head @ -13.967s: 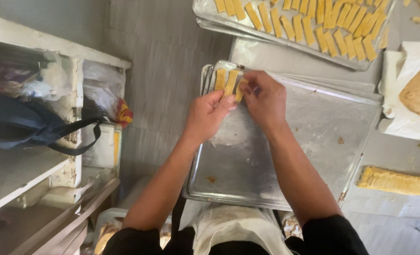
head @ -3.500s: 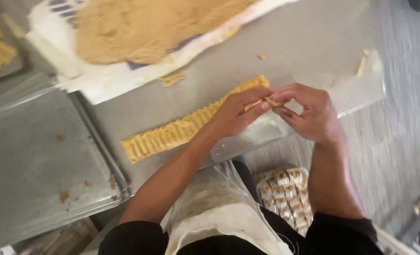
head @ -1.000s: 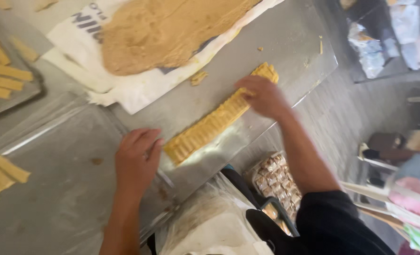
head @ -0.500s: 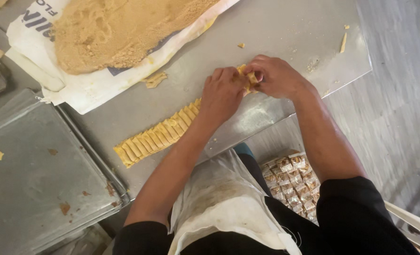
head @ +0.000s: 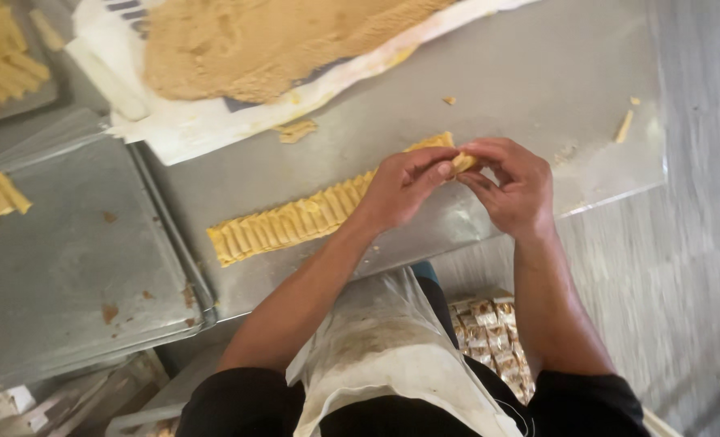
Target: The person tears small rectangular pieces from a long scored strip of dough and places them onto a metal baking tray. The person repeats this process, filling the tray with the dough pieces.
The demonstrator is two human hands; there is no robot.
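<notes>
A small dough piece (head: 463, 163) is now pinched between the fingertips of both hands, lifted just off the right end of the cut dough strip (head: 295, 222) on the surface (head: 538, 73). Half a second ago the hands met at that end; now the left hand (head: 400, 186) and right hand (head: 515, 184) close on the piece together. The tray (head: 68, 267) lies left of the strip, the dough slab (head: 271, 40) beyond it.

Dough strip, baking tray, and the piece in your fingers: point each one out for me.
Dough strip (head: 295, 222): head view, middle of the ridged strip.
Baking tray (head: 68, 275): head view, bare metal floor.
Dough piece (head: 463, 162): head view, end showing between left hand (head: 400, 190) and right hand (head: 518, 190).
</notes>
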